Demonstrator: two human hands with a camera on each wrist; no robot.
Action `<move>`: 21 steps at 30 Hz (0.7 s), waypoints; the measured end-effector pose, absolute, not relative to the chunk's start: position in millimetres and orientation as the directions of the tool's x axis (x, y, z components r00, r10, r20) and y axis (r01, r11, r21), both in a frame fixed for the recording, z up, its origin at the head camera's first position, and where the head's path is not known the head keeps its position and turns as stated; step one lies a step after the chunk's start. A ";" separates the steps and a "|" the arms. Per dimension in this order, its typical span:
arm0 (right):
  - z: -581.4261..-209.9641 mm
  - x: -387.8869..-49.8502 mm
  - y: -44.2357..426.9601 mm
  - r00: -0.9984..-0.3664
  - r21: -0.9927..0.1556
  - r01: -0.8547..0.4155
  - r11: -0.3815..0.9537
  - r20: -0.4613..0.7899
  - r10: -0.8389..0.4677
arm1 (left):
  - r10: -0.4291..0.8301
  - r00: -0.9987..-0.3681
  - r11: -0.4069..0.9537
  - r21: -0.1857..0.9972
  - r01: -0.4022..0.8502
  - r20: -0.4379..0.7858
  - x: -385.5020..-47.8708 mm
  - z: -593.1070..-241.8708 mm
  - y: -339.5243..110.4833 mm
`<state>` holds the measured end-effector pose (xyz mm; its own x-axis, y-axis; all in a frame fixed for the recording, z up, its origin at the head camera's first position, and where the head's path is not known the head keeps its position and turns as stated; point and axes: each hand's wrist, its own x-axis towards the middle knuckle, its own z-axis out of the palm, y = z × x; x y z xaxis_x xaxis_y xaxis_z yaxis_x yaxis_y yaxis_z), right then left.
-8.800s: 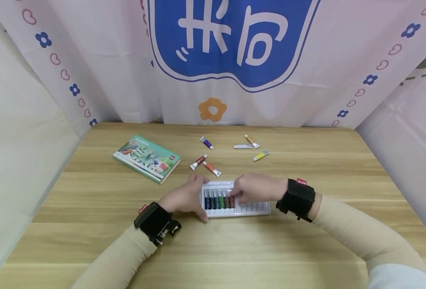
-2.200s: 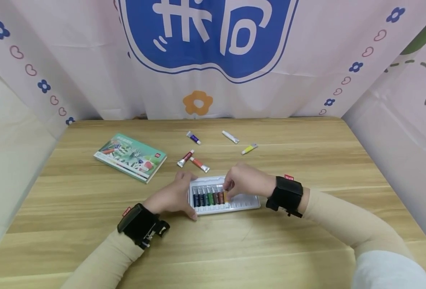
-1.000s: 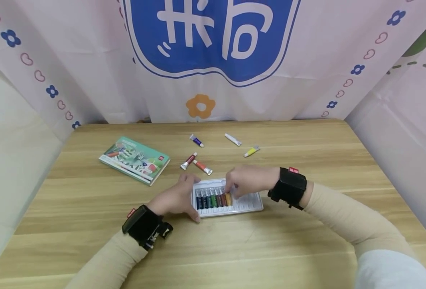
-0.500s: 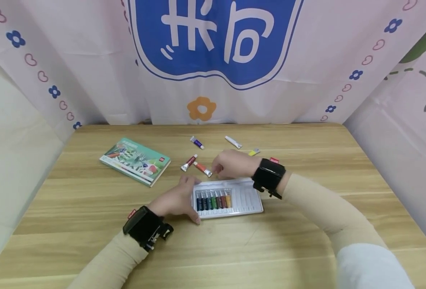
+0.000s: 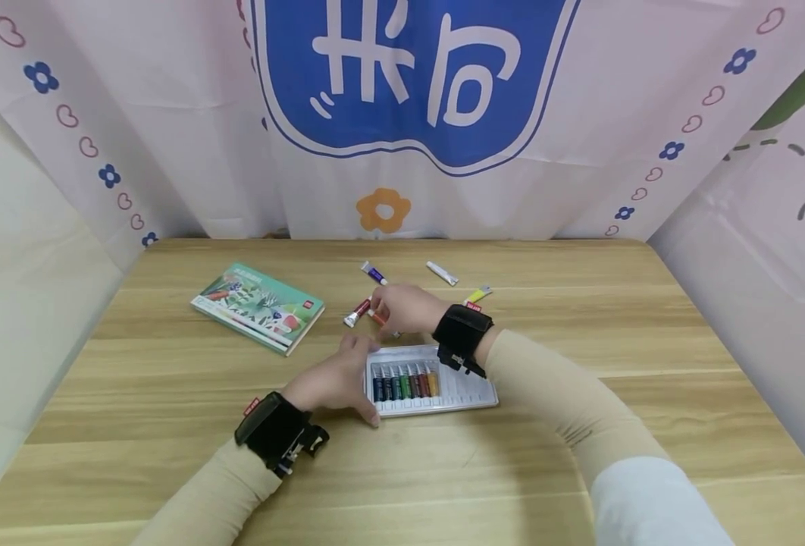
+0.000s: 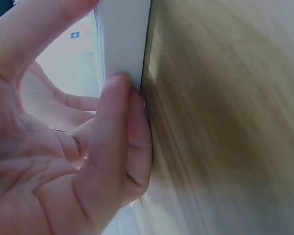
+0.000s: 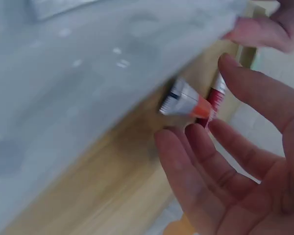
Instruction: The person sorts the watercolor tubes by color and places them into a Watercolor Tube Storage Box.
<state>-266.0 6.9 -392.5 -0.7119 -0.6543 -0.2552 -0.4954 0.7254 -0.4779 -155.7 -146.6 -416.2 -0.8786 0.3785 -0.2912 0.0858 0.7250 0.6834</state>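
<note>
Wooden table (image 5: 389, 485) | left fingers (image 6: 112, 122) – gripping white tray (image 5: 469, 393) | right fingers (image 7: 174, 154) – parted around orange tube (image 7: 201, 106)

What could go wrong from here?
1. The right hand is at the orange tube, with the dark red tube right next to it; closing could nudge or grab the wrong one.
2. The black wrist unit appears over the white tray, clearance unclear; dipping might bump it.
3. The left hand holds only one end, so a bump could swivel the tray.
</note>
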 end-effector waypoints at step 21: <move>-402.0 -261.9 13.4 -0.718 -0.426 -0.544 0.723 -0.208 -0.664 | 0.359 -0.875 0.737 0.674 0.051 -0.325 -159.1 -419.8 -145.6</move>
